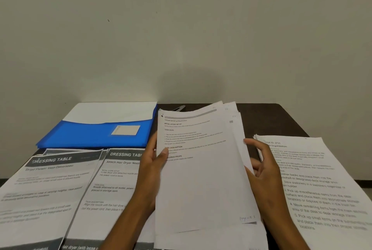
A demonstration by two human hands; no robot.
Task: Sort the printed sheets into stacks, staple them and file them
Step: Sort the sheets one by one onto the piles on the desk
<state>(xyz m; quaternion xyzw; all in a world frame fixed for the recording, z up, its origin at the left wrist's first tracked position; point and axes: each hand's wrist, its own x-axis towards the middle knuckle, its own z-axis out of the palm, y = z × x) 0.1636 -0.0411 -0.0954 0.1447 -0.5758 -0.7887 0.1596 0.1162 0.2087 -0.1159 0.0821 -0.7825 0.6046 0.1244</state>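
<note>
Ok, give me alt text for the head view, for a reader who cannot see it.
Both hands hold a fanned stack of printed sheets above a dark table, the left hand gripping its left edge and the right hand its right. Two "Dressing Table" sheets lie at left before a blue folder, and another printed stack lies at right.

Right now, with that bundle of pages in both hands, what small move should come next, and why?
Probably square the held sheets up: their top corners fan out unevenly between the left hand and right hand. The sorted stacks on the table already lie flat.
</note>
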